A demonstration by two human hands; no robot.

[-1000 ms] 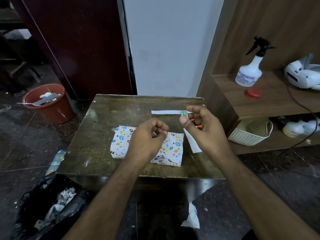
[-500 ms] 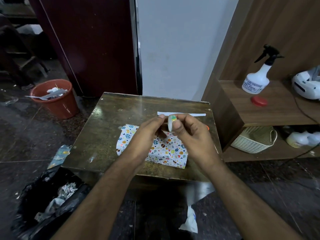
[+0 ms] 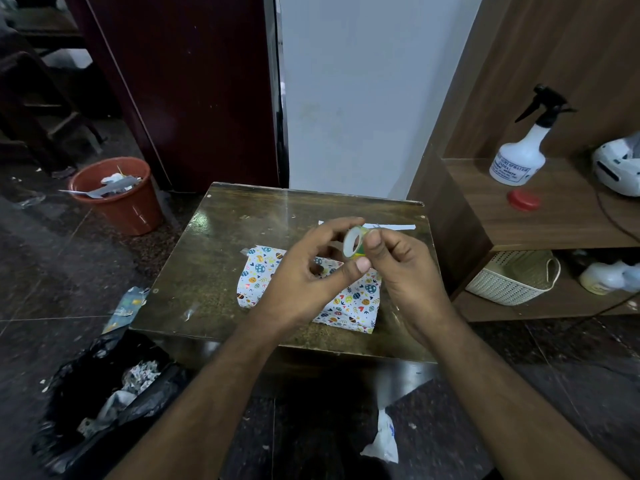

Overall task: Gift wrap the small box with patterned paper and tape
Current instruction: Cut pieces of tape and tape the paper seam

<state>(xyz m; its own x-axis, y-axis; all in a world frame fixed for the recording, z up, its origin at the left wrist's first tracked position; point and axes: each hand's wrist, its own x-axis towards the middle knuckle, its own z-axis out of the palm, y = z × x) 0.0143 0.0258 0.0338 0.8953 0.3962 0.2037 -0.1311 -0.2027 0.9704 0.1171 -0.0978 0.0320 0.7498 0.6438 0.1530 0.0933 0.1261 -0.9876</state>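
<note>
**Tape roll held over the wrapped box**

Above the middle of the small dark table, both hands meet around a small tape roll. The left hand has its grip curled on the roll, thumb tip pressed at the lower rim and fingers arched over the top. The right hand pinches the roll's far side between thumb and fingers, so the roll stands on edge with its pale inner ring facing the camera. Whether a loose end of tape has been lifted is too small to tell.

Under the hands lies the small box wrapped in patterned paper, white with coloured eggs and hearts. It sits on the near right part of the table, its front corner close to the near edge; the hands hide its middle. A white paper strip lies near the far edge, partly covered by the fingers.

Bare tabletop shows to the left of the box and along the far side. The table's right edge stands just beside a wooden shelf unit carrying a white spray bottle, a red cap and, lower down, a woven basket. A white device is cut off at the right border. On the floor at left stand an orange bucket and a black rubbish bag, with a crumpled white scrap near the front.
</note>
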